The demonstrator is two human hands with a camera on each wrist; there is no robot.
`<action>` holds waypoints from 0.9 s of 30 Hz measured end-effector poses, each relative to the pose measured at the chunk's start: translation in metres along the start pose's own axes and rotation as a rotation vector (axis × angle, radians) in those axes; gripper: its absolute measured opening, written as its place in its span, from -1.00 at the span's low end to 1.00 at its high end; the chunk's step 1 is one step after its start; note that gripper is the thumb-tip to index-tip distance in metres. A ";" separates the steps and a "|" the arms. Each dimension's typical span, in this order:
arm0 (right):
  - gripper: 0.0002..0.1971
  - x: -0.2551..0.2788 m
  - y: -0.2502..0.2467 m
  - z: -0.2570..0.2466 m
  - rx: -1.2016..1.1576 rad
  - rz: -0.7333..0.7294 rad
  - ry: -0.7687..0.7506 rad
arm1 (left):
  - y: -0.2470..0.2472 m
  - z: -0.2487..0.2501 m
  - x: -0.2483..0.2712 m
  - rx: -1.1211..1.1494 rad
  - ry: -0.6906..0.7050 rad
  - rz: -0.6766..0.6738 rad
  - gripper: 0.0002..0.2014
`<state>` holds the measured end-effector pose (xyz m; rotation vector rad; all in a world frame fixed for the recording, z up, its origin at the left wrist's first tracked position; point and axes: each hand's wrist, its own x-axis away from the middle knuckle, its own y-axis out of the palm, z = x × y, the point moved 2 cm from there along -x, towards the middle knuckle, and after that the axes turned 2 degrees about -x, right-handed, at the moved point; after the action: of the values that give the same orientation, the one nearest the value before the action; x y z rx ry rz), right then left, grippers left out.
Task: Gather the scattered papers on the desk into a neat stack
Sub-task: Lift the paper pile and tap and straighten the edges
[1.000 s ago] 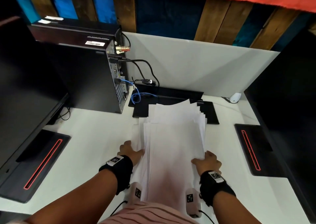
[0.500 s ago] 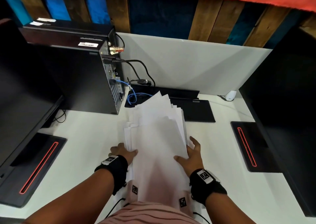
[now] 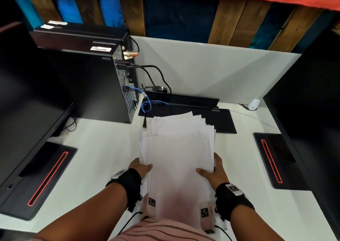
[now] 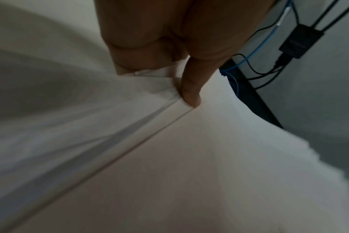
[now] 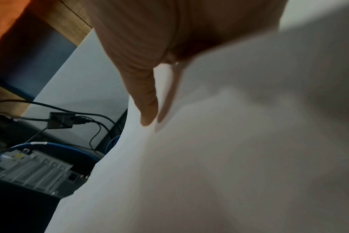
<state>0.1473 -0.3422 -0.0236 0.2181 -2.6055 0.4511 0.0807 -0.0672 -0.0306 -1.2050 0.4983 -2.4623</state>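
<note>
The white desk (image 3: 95,148) is flanked by two dark monitors (image 3: 27,102), with a black PC (image 3: 88,78) at the back left. The papers (image 3: 180,148) are held at the desk's middle, their far edges fanned unevenly. Their left edge is gripped by the left hand (image 3: 139,167), thumb on top. Their right edge is gripped by the right hand (image 3: 215,170), thumb likewise on the top sheet.
</note>
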 end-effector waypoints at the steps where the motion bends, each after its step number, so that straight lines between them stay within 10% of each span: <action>1: -0.06 -0.001 -0.003 0.002 -0.035 0.042 0.038 | 0.000 -0.002 0.000 0.015 -0.002 -0.009 -0.50; 7: -0.53 0.003 0.000 0.002 0.030 -0.027 0.095 | 0.026 -0.020 -0.023 0.132 0.075 -0.136 0.04; 12: -0.31 0.001 -0.003 0.012 -0.173 -0.107 0.205 | 0.026 0.002 0.003 0.106 0.063 -0.214 -0.40; 21: -0.23 0.015 -0.014 -0.003 -0.335 -0.199 0.186 | 0.015 0.005 0.012 0.376 0.137 -0.320 -0.43; 27: -0.22 0.023 -0.025 -0.055 -0.517 -0.336 -0.037 | -0.024 0.054 0.044 0.654 0.426 -0.514 -0.06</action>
<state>0.1567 -0.3483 0.0401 0.4743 -2.5480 -0.3426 0.0947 -0.0750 0.0410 -0.5799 -0.5700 -2.9508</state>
